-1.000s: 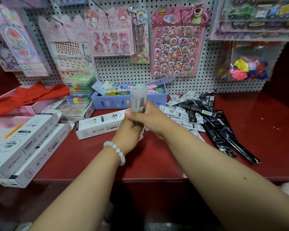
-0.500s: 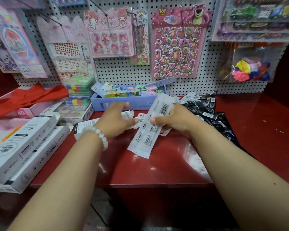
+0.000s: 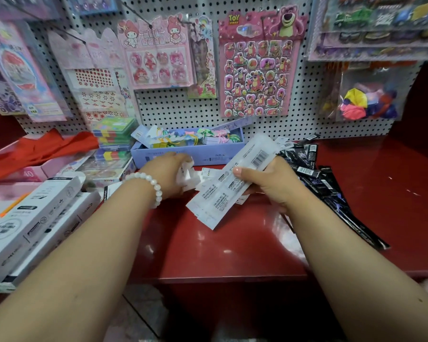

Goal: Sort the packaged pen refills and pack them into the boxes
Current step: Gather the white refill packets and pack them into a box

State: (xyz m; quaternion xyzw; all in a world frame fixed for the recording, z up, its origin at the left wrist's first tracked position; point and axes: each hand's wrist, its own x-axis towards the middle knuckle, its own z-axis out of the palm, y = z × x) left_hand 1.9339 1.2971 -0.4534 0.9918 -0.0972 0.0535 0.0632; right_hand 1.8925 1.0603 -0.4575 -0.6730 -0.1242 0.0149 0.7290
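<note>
**White refill packs in right hand, left hand at open box**

Red shelf [image 3: 232, 255] is the landmark; both bare forearms reach over its front edge. Right hand [image 3: 274, 183] sits above the shelf middle, thumb on top and fingers curled under, clamped on a fanned bundle of white refill packs [image 3: 232, 183]. Bundle tilts diagonally, barcode end up toward the back, lower end hanging just above the shelf surface. Left hand [image 3: 168, 174], white bead bracelet [image 3: 151, 186] on the wrist, is left of the bundle at the end of a white box [image 3: 190, 178] lying on the shelf; fingers curled down onto the box flap, exact grip cannot tell, mostly hidden behind the hand.

At shelf left edge: stack of long white boxes [image 3: 32, 218], printed labels, lying flat, partly overhanging the front. Shelf right side: pile of black refill packs [image 3: 331, 188] spread flat, some running toward the front edge, a few white packs mixed in at the back of the pile.

Further back on the shelf: lavender open tray [image 3: 183, 154] with small colourful items, stacked green cases [image 3: 114, 134] to its left, red cloth [image 3: 42, 149] at far left. Behind the shelf: white pegboard [image 3: 178, 107] hung with pink sticker sheets [image 3: 257, 65] and a balloon bag [image 3: 366, 99] at the right.
</note>
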